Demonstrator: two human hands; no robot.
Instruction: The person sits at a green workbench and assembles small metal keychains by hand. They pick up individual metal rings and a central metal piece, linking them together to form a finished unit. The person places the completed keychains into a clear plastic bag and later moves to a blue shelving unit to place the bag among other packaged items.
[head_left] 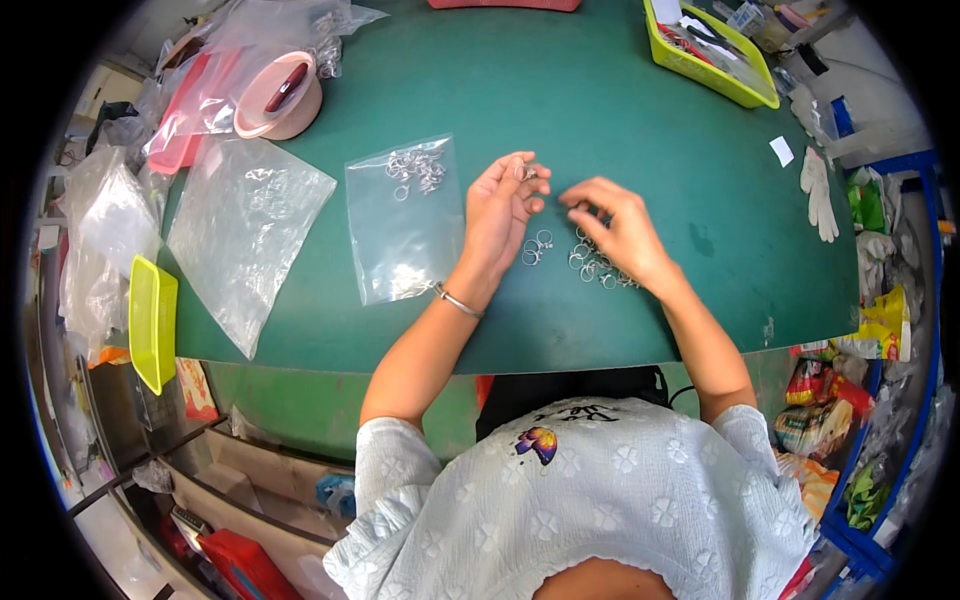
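Observation:
My left hand point(497, 212) is raised over the table with its fingers curled, pinching a small silver ring point(528, 174) at the fingertips. To its right, my right hand point(622, 228) hovers with bent fingers slightly blurred, thumb and fingers apart, and nothing visible between them. Partly hidden beneath that hand lies a pile of silver rings point(588, 264). A small separate group of rings point(532, 252) rests between the two hands. Left of my left hand, a clear plastic bag point(390, 245) lies flat, with a cluster of silver rings point(420, 172) at its upper part.
The green table point(480, 90) carries another clear bag point(245, 220), a pink bowl point(303, 112) with a dark red object, and loose plastic at the far left. A yellow-green basket point(700, 70) stands far right, near a white glove point(818, 195). A yellow tray point(152, 320) sits at the left edge.

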